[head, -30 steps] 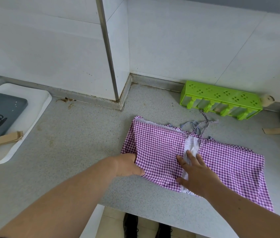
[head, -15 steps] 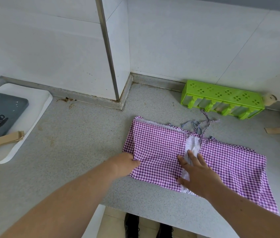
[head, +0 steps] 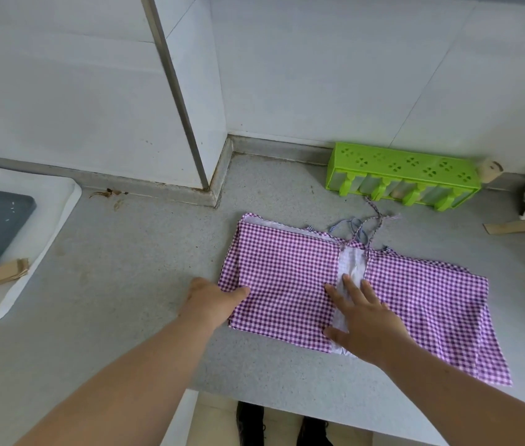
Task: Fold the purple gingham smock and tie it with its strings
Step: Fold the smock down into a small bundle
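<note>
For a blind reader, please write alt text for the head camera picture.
A person's left hand grips the left edge of a purple gingham smock on a grey counter, while the right hand presses flat on its middle.

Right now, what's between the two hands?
In the head view, only purple checked smock lies flat between the left hand and right hand.

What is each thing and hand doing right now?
Smock: flat on the counter, left side folded over.
Strings: loose, untied.
Left hand: grips the smock's left edge.
Right hand: fingers spread, pressing the smock's middle.
Green mold: against the wall.
</note>
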### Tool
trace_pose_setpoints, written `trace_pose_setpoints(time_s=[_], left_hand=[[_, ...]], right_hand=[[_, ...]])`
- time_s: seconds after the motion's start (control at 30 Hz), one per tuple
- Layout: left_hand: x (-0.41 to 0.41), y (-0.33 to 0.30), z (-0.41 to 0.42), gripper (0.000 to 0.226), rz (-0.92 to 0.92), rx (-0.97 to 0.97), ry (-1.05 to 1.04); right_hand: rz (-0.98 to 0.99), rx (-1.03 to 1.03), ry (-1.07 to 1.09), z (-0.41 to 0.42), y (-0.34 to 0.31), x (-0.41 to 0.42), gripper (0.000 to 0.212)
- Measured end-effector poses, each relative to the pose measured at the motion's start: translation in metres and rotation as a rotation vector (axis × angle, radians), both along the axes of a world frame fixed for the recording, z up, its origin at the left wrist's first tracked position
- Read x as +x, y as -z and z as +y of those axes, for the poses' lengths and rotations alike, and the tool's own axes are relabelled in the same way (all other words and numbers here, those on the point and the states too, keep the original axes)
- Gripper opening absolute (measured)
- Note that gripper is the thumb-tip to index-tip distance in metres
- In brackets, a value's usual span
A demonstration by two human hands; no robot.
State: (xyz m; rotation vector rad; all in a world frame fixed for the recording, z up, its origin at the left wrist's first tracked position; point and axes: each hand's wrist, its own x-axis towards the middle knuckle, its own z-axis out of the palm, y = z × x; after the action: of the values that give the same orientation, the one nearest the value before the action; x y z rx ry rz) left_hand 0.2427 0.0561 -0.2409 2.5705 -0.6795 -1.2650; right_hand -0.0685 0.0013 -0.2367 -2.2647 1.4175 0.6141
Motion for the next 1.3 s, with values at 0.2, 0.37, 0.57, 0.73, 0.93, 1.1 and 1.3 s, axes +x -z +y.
trace_pose_setpoints(time_s=[0.2,0.37,0.57,0.73,0.93,1.1,1.3], left_hand=[[-0.020,-0.019,-0.010,0.082,0.100,0.023,0.122],[-0.031,-0.018,-0.011,0.049,0.393,0.025,-0.110],[-0.031,-0.012,-0.013,0.014,0.368,-0.005,0.046],[0.002,-0.025,-0.021,0.021,0.175,-0.130,0.198],[0.040,-0.070,-0.037,0.023,0.082,-0.257,0.370],[0.021,-0.116,-0.055,0.052,0.133,-0.375,0.476],[-0.068,-0.151,-0.076,0.071,0.204,-0.413,0.726]], right_hand=[[-0.210,0.022,0.180,0.001,-0.007,-0.021,0.097],[-0.267,0.025,0.250,0.002,-0.010,-0.042,0.085],[-0.186,-0.083,0.327,0.009,-0.013,-0.059,0.078],[0.008,-0.094,0.363,0.022,-0.024,-0.069,0.078],[0.063,-0.042,0.381,0.030,-0.031,-0.061,0.083],[0.030,0.001,0.363,0.025,-0.031,-0.052,0.086],[-0.027,0.054,0.320,0.015,-0.035,-0.071,0.070]])
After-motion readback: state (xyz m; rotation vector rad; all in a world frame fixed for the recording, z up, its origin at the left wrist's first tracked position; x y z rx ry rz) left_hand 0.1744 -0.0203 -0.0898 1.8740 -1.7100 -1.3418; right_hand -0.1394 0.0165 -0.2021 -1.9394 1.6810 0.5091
